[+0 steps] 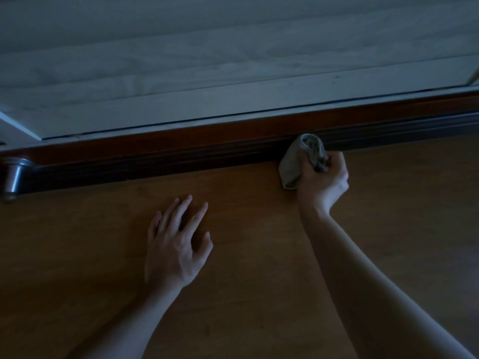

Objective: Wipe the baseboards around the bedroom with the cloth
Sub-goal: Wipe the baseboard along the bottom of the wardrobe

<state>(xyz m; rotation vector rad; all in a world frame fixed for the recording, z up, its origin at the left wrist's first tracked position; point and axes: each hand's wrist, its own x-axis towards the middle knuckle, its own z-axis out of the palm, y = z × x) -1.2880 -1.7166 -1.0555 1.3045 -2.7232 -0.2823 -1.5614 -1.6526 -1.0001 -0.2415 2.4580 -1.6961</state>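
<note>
A dark reddish-brown baseboard (181, 159) runs across the view from lower left to upper right, where the pale wall meets the wooden floor. My right hand (322, 181) is shut on a bunched grey cloth (298, 161), and the cloth presses against the baseboard's lower edge and the floor. My left hand (176, 242) rests flat on the floor with its fingers spread, to the left of the cloth and short of the baseboard. The room is dim.
A metal door stop (13, 177) sticks out at the far left end of the baseboard. The pale wall (233, 60) has a raised panel edge above the baseboard. Brown wooden floor (259, 281) fills the lower half of the view.
</note>
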